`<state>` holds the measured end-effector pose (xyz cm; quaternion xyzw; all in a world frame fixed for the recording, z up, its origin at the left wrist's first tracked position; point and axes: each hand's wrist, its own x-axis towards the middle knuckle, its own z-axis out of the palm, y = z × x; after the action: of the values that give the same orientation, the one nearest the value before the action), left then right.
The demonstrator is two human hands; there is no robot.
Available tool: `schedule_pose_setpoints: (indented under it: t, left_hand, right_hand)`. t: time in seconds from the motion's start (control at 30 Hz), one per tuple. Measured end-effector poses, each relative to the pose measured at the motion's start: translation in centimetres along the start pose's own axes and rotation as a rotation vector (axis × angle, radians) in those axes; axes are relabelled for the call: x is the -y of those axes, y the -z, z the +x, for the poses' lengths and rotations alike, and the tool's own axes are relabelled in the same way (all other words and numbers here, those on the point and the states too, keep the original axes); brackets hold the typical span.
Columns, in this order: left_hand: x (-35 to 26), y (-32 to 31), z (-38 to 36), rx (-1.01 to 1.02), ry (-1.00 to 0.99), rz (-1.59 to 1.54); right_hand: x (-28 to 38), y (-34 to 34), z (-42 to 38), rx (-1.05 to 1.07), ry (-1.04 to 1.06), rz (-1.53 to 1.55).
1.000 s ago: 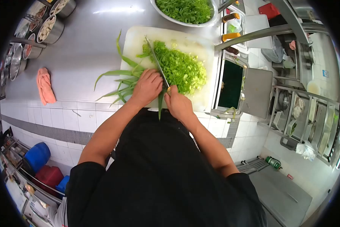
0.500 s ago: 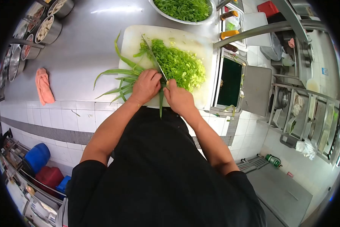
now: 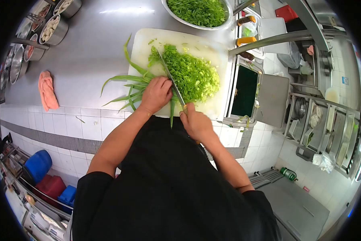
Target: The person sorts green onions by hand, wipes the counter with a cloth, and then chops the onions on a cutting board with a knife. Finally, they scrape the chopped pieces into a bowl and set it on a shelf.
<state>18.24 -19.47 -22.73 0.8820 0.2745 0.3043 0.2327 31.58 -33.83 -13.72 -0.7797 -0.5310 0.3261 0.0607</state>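
Observation:
On a white cutting board (image 3: 142, 42) lies a heap of chopped scallions (image 3: 196, 76), pale at its right side. My right hand (image 3: 197, 122) is closed round the handle of a knife (image 3: 173, 82), whose blade points up and left along the heap's left edge. Long green scallion leaves (image 3: 126, 77) fan out to the left, past the board's edge. My left hand (image 3: 157, 94) presses down on them with curled fingers, close beside the blade. The leaf parts under that hand are hidden.
A metal bowl of chopped greens (image 3: 197, 12) stands behind the board. A pink cloth (image 3: 48, 91) lies on the steel counter (image 3: 88, 44) at the left, near metal pots (image 3: 54, 32). To the right is a dark green bin (image 3: 244, 90). A metal rail (image 3: 276, 40) crosses at the upper right.
My right hand has drawn the knife back toward my body and slightly right. My left hand stays on the scallion leaves. The whole view has shifted slightly.

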Motion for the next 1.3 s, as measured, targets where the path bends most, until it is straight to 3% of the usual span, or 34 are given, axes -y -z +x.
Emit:
schedule_pose_setpoints:
  t: [0.13,0.2,0.4,0.5,0.6,0.77,0.83,0.97,1.13,1.23,1.3]
  left_hand:
    - [0.5,0.7,-0.1,0.012,-0.045,0.006]
    - [0.9,1.8,0.2,0.020,-0.204,0.096]
    - [0.3,0.8,-0.6,0.061,-0.036,0.028]
    - [0.0,0.5,-0.3,0.034,-0.021,0.022]
    - [0.4,-0.1,-0.4,-0.002,-0.016,0.005]
    - [0.2,0.2,-0.2,0.025,-0.013,0.018]
    - [0.3,0.3,-0.3,0.026,0.007,0.024]
    - [0.6,-0.1,-0.3,-0.002,0.012,0.016]
    - [0.6,-0.1,-0.4,0.020,0.023,0.046]
    - [0.5,0.0,-0.6,-0.009,0.025,0.005]
    - [0.8,0.6,-0.3,-0.014,-0.080,0.017]
  right_hand:
    - [-0.8,-3.1,2.8,-0.069,0.001,0.043]
    - [-0.9,-2.3,3.8,-0.120,0.043,0.038]
    - [1.4,3.1,2.1,0.004,0.051,-0.029]
    - [0.5,1.5,-0.7,0.027,-0.009,-0.043]
    - [-0.1,-1.6,2.7,-0.045,0.018,-0.019]
    - [0.5,2.0,2.1,-0.032,0.083,-0.025]
    - [0.4,1.4,-0.7,0.015,0.000,-0.042]
    - [0.2,-1.9,3.1,-0.102,0.060,-0.010]
    - [1.2,1.7,0.4,-0.001,0.018,-0.014]
    - [0.0,-2.7,1.2,-0.055,-0.006,0.020]
    - [0.0,-3.1,2.4,-0.089,0.015,0.002]
